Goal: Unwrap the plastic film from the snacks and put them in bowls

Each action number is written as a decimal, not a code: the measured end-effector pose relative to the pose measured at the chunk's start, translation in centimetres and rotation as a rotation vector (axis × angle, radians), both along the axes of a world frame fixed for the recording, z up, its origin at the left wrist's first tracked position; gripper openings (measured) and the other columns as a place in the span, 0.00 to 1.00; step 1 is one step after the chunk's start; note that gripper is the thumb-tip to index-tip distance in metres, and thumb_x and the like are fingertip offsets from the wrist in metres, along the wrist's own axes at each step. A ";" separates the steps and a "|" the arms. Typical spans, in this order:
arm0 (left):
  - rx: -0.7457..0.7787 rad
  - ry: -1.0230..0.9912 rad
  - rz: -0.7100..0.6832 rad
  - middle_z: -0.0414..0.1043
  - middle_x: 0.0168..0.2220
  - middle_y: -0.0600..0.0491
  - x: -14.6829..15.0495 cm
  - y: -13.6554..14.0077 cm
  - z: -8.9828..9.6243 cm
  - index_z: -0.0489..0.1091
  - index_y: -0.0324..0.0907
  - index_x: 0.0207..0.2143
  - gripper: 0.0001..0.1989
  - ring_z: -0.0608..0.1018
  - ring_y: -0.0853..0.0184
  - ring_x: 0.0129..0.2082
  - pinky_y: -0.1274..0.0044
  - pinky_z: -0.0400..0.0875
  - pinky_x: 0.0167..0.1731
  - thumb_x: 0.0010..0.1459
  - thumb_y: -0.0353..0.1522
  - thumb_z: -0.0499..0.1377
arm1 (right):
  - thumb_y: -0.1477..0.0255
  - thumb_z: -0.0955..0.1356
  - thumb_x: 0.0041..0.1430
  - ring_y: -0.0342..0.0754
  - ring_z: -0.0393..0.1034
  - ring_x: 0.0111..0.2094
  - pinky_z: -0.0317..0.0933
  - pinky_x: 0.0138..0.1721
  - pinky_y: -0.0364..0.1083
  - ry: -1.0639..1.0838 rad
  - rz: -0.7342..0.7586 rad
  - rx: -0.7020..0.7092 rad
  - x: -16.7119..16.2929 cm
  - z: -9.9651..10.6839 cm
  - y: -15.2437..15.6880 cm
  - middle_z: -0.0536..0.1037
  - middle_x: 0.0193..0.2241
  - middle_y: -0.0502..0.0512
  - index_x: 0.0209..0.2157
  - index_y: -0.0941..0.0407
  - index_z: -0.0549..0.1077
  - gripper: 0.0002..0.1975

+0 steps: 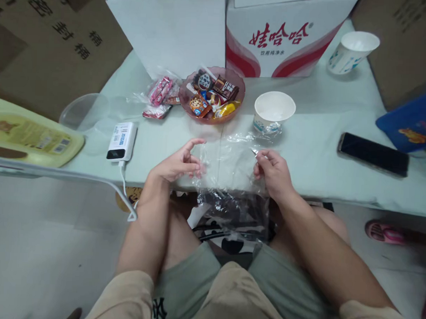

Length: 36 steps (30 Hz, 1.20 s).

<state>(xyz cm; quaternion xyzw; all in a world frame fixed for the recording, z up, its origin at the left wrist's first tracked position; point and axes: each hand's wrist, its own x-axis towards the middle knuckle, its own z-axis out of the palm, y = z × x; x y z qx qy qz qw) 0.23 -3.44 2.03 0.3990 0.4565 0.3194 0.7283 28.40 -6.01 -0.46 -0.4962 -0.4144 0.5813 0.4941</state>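
Your right hand (pixel 274 175) is closed in a thumb-and-finger pinch on the upper right edge of a clear, crinkled plastic bag (pixel 230 167). Your left hand (pixel 179 163) is half-curled at the bag's left edge, thumb and forefinger apart; you cannot tell whether its other fingers grip the film. The bag spans the pale green-covered table's (pixel 311 164) front edge, below the white paper cup (pixel 273 108) and translucent pink bowl (pixel 210 119) of wrapped snacks (pixel 200 106).

clear plastic bag (pixel 232 205), crinkled, limp
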 end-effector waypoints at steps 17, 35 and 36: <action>0.071 -0.041 0.475 0.76 0.24 0.57 0.6 0.0 0.1 0.69 0.46 0.50 0.29 0.75 0.73 0.17 0.86 0.62 0.14 0.45 0.25 0.70 | 0.58 0.76 0.47 0.37 0.58 0.13 0.51 0.15 0.38 0.040 -0.123 -0.080 1.9 0.8 1.2 0.68 0.13 0.42 0.29 0.54 0.72 0.16; 0.669 0.414 0.357 0.77 0.34 0.53 -1.1 0.4 -2.7 0.75 0.42 0.48 0.23 0.79 0.69 0.33 0.78 0.74 0.33 0.49 0.34 0.70 | 0.65 0.75 0.53 0.48 0.73 0.34 0.71 0.41 0.52 -0.419 0.016 0.411 3.9 -1.4 1.4 0.78 0.35 0.49 0.63 0.44 0.64 0.36; 0.689 0.489 0.341 0.77 0.34 0.53 -1.1 0.4 -2.8 0.76 0.42 0.48 0.23 0.78 0.68 0.34 0.78 0.74 0.33 0.49 0.34 0.70 | 0.66 0.73 0.55 0.47 0.72 0.32 0.70 0.41 0.52 -0.526 0.027 0.436 3.9 -1.5 1.5 0.77 0.33 0.49 0.60 0.46 0.69 0.30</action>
